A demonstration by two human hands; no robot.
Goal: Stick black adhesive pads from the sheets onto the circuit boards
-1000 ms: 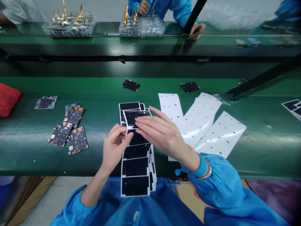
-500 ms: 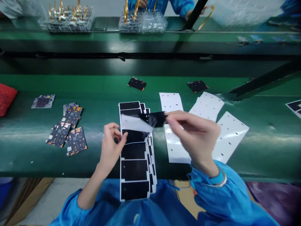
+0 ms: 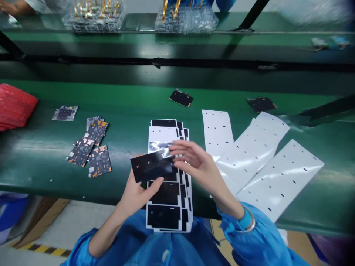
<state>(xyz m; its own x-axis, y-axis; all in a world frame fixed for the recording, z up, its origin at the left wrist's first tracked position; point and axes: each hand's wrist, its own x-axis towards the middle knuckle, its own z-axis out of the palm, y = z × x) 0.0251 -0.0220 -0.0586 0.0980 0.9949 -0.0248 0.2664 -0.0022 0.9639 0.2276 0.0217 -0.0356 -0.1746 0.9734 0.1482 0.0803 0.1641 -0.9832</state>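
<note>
My left hand (image 3: 138, 192) pinches the lower edge of a peeled black film sticker (image 3: 151, 166) and holds it tilted over the stack of sticker sheets (image 3: 169, 208). My right hand (image 3: 194, 164) is at the sticker's right edge, fingertips touching it, fingers loosely spread. The stack lies on the green belt (image 3: 133, 111) and hangs over its near edge. The top sheet shows a bare white patch (image 3: 162, 135) where a sticker came off, with black stickers below it.
Several circuit boards (image 3: 88, 147) lie left of the stack, one more (image 3: 64, 112) further left. Empty white backing sheets (image 3: 255, 155) fan out on the right. Two dark boards (image 3: 181, 97) (image 3: 261, 104) sit further back. A red bag (image 3: 15, 105) is at far left. Clear trays (image 3: 94, 14) stand on the far bench.
My right hand peeled a black sticker off the top sheet, lifted it to the right, then brought it left. My left hand let go of the sheet and now pinches the sticker.
</note>
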